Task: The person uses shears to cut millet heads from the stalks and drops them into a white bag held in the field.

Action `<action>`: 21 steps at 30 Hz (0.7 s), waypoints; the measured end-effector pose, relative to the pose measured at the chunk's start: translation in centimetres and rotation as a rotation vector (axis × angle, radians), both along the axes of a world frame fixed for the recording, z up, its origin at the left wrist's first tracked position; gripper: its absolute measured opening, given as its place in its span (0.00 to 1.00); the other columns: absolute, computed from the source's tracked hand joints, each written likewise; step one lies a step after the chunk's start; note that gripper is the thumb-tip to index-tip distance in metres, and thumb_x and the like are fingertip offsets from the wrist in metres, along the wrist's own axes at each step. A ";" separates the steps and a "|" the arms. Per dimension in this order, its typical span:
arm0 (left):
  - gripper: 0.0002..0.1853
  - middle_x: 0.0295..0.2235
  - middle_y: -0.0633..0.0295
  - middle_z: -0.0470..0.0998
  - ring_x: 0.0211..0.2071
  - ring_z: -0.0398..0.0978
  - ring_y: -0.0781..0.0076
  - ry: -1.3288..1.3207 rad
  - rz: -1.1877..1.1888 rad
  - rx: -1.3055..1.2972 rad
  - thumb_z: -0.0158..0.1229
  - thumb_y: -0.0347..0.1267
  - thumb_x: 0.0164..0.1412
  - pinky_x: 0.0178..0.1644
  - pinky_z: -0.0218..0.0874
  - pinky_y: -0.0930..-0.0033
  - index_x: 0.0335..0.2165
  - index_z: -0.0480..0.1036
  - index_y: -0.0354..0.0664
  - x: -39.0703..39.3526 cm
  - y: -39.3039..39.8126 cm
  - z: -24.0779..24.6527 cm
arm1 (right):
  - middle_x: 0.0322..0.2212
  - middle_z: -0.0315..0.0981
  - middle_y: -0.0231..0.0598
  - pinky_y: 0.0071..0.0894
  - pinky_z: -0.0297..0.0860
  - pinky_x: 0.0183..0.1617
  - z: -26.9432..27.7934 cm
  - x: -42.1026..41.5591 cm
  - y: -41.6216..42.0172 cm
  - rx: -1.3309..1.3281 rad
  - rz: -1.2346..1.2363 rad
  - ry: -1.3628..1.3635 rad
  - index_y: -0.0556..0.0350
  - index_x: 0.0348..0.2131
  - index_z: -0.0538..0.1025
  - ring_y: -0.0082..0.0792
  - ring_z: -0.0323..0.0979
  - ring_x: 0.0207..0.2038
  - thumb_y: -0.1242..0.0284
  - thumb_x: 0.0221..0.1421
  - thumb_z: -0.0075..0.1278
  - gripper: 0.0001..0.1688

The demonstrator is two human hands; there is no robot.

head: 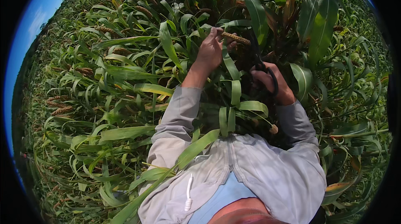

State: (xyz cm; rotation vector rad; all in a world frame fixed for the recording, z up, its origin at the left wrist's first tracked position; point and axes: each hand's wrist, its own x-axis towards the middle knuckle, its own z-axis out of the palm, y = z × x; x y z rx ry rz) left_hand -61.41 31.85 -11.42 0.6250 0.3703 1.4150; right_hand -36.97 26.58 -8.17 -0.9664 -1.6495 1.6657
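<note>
My left hand (212, 47) pinches a brown-yellow foxtail millet ear (237, 38) at its left end, with some fingers curled behind it. The ear points right and slightly downward. Black-handled scissors (274, 83) are in my right hand (269, 76), with one handle loop showing outside the fist. Their dark blades run upward, close to the ear's right tip. Whether the blades are apart is hard to make out against the shade. A long green millet leaf (231, 64) hangs just below my left fingers.
Dense millet plants surround me, with more ears (62, 110) at the left. Broad upright leaves (324, 26) rise at the right, near the scissors. A small ear (273, 129) droops beside my right sleeve (296, 123). One long leaf (200, 147) lies across my jacket (266, 167).
</note>
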 end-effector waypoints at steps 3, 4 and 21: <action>0.15 0.44 0.52 0.73 0.49 0.71 0.50 0.008 -0.107 -0.006 0.39 0.44 0.70 0.55 0.64 0.46 0.38 0.66 0.46 -1.4 -3.1 -1.2 | 0.21 0.69 0.31 0.25 0.68 0.31 -0.3 0.2 0.7 -0.009 -0.059 -0.115 0.62 0.33 0.75 0.24 0.70 0.25 0.68 0.53 0.53 0.13; 0.15 0.38 0.53 0.75 0.46 0.74 0.52 0.019 -0.109 -0.058 0.43 0.45 0.69 0.54 0.65 0.46 0.36 0.66 0.47 -2.3 -3.9 -1.7 | 0.23 0.70 0.33 0.26 0.68 0.32 -0.2 0.6 0.5 0.072 0.007 -0.045 0.62 0.37 0.74 0.25 0.70 0.26 0.66 0.52 0.55 0.17; 0.38 0.27 0.63 0.74 0.25 0.70 0.78 0.340 0.055 -0.275 0.49 0.60 0.60 0.27 0.61 0.77 0.54 0.63 0.40 -4.7 -13.0 -4.8 | 0.15 0.63 0.25 0.22 0.59 0.23 -3.8 -6.4 5.7 0.175 0.649 -0.192 0.61 0.26 0.73 0.19 0.62 0.19 0.61 0.51 0.54 0.19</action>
